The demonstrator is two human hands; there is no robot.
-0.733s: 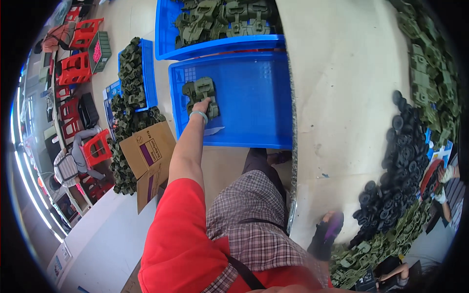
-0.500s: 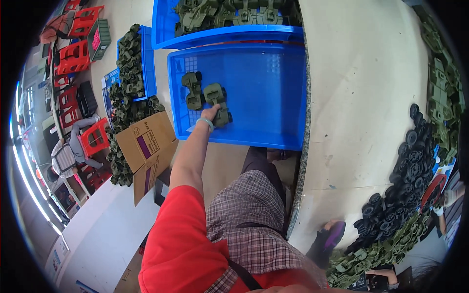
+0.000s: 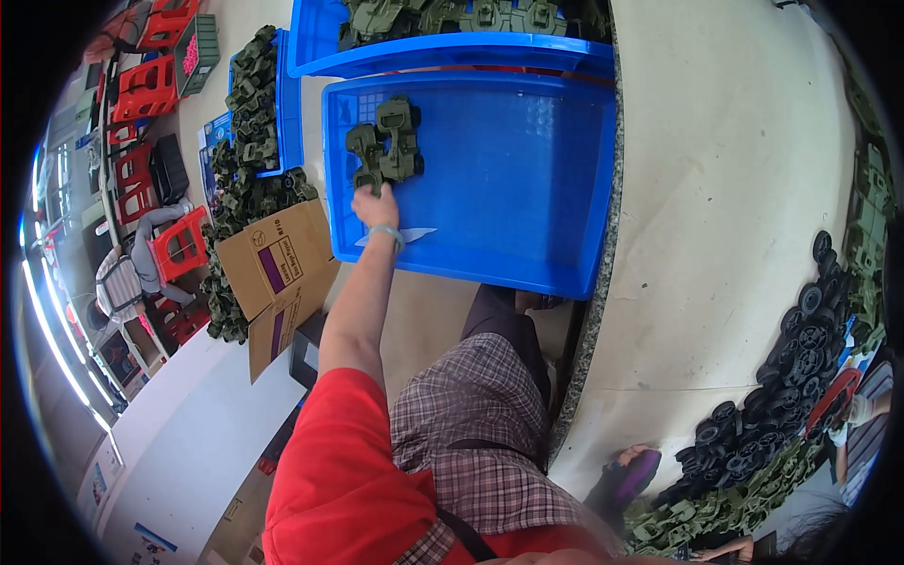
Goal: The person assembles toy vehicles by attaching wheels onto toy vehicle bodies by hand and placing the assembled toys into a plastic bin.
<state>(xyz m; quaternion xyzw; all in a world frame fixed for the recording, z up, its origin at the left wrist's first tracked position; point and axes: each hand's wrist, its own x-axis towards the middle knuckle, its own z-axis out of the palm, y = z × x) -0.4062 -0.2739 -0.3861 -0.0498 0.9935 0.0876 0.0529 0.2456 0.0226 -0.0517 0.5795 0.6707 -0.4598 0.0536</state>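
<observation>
Two dark green toy vehicles lie in the left part of a blue plastic bin: one toy vehicle (image 3: 365, 151) by the left wall, the other toy vehicle (image 3: 400, 141) close beside it. My left hand (image 3: 377, 207) reaches into the bin (image 3: 508, 169), its fingers closed at the near end of the left toy vehicle. The far side of that grip is hidden. At the lower right, my right hand (image 3: 637, 463), in a dark and purple covering, rests over the table near black wheels (image 3: 720, 428). Only its fingertips show, so its grip is unclear.
Behind stands another blue bin (image 3: 452, 52) full of green toy parts. An open cardboard box (image 3: 273, 264) and a heap of green vehicles (image 3: 252, 104) are at left. The pale tabletop (image 3: 706, 188) has green parts (image 3: 744, 499) along its edge.
My left hand has left the right toy vehicle and moved left to the other one. The right vehicle now sits farther away and closer to its neighbour. A white scrap shows on the bin floor.
</observation>
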